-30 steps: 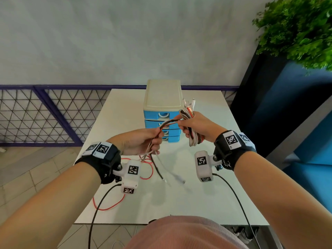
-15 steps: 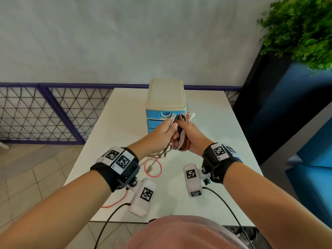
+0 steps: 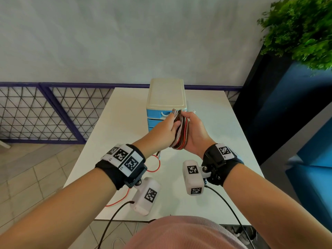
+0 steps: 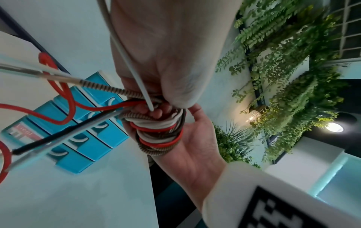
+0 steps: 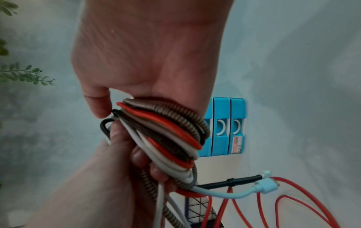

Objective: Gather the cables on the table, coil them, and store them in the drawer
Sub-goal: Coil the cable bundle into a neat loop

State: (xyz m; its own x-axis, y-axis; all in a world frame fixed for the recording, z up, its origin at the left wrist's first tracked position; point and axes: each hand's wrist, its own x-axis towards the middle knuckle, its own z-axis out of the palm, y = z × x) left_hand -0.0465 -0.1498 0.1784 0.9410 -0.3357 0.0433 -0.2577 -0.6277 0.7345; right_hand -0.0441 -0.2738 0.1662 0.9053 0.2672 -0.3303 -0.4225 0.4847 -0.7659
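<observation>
Both hands are up in front of the little blue drawer unit [image 3: 166, 97], which sits just beyond the fingertips. The right hand [image 3: 195, 133] is closed round the cable coil [image 3: 180, 135] (red, white, black and a braided one, all looped together). I reckon it's acting as the spool so the loops come out one size. The left hand [image 3: 165, 127] sits tight against it from the other side, fingers curled round the strands right where they leave the coil, probably to keep tension so the wrap doesn't spring open. The loose ends [image 5: 263, 186] hang below the hands, and the red cable [image 3: 159, 164] trails on the table [image 3: 224, 141] under the left wrist. Looks mostly wound to me. The rest wants feeding up slowly or the plugs will snag.
</observation>
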